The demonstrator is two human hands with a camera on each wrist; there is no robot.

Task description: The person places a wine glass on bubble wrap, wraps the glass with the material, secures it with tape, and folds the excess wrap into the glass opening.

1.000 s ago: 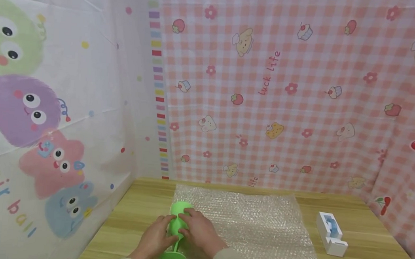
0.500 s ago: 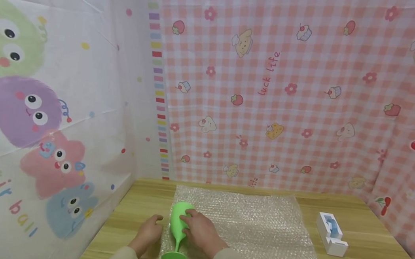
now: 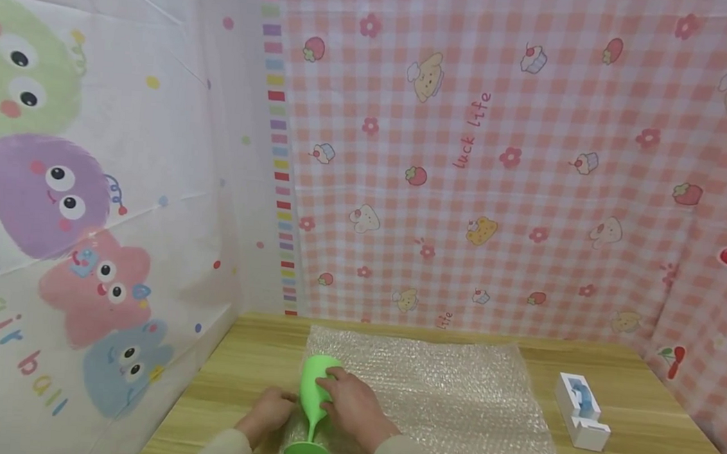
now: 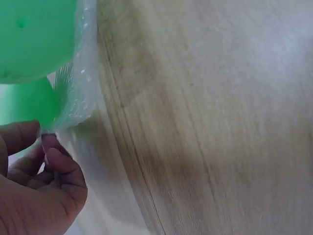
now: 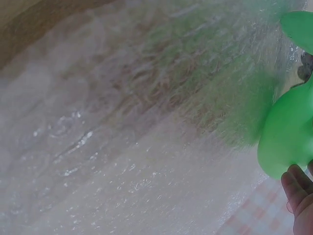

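Note:
A bright green goblet (image 3: 312, 392) lies on its side along the left edge of a sheet of bubble wrap (image 3: 459, 399), its round foot toward the near side. My right hand (image 3: 357, 406) holds the bowl from the right, fingers and thumb on its surface; fingertips touch the bowl in the right wrist view. Left of the goblet, my left hand (image 3: 271, 410) pinches the wrap's edge between thumb and fingers. In the left wrist view that bubble wrap edge (image 4: 84, 73) rises beside the goblet's foot (image 4: 34, 39).
A white tape dispenser (image 3: 582, 411) with a blue roll stands on the wooden table (image 3: 657, 439), right of the wrap. A patterned cloth (image 3: 497, 193) hangs behind the table, and a white printed sheet (image 3: 206, 141) hangs along the left.
My left hand let go of the goblet, moved left to the wrap's edge and now pinches it. The right hand stays on the goblet, which has hardly moved.

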